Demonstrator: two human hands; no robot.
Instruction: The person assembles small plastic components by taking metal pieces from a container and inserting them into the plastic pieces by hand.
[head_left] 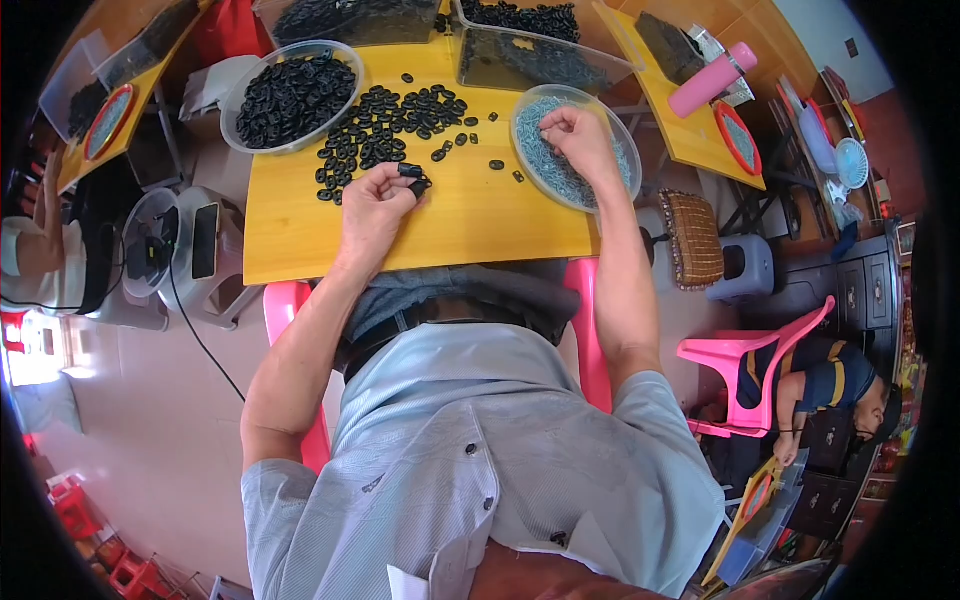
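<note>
Near the middle of the yellow table [500, 230], my left hand [372, 212] is closed, with small black plastic parts [410, 171] pinched between thumb and fingers. My right hand [580, 145] reaches into a round clear tub [634, 170] at the right of the table. Thin bluish-silver pieces, which look like screws [562, 180], fill that tub. The right fingertips are pinched together over them; whatever they hold is too small to make out. A loose spread of black two-holed oval parts [400, 112] lies just beyond my left hand.
A round clear bowl [226, 130] heaped with black parts stands at the table's far left. Clear bins [480, 70] of black parts line the back. Side tables hold red-rimmed trays [128, 100] and a pink bottle [712, 80]. Another person [835, 385] sits at the right beside a pink chair [760, 350].
</note>
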